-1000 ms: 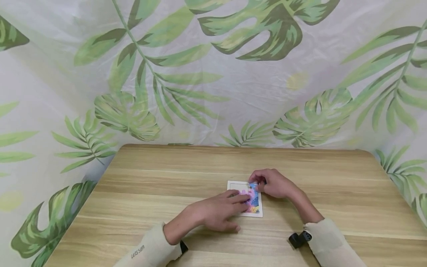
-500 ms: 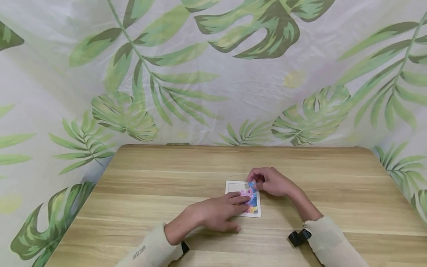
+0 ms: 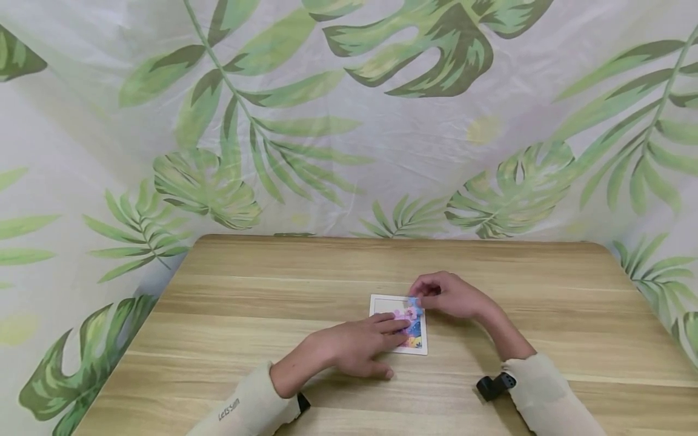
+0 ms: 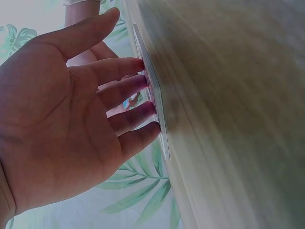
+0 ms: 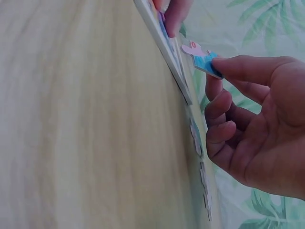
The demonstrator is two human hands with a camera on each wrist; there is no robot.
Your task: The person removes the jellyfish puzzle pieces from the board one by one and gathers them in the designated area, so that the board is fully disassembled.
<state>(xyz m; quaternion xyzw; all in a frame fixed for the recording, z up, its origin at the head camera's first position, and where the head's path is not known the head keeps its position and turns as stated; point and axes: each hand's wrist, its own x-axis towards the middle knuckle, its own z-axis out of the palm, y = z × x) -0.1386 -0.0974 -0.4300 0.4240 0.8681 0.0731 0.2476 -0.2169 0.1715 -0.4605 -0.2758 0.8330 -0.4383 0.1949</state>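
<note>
A small square jigsaw puzzle board [image 3: 383, 304] with a white border lies on the table, colourful pieces filling its right side. My left hand [image 3: 357, 349] reaches over it from the lower left; in the left wrist view its spread fingertips [image 4: 149, 109] touch the board's face. At the upper right corner, my right hand [image 3: 451, 298] pinches a blue and pink puzzle piece [image 5: 206, 63] between thumb and forefinger. The right wrist view shows that piece tilted and apart from the board. The left fingers hide the board's lower left part.
Thin loose pieces [image 5: 196, 138] lie on the wooden table [image 3: 245, 303] beyond the board in the right wrist view; the head view does not show them. A leaf-patterned cloth [image 3: 305, 151] hangs along the table's far edge.
My right hand has shifted slightly right and away from me with the puzzle piece, and more pink shows at the board's upper right. My left hand has stayed on the board.
</note>
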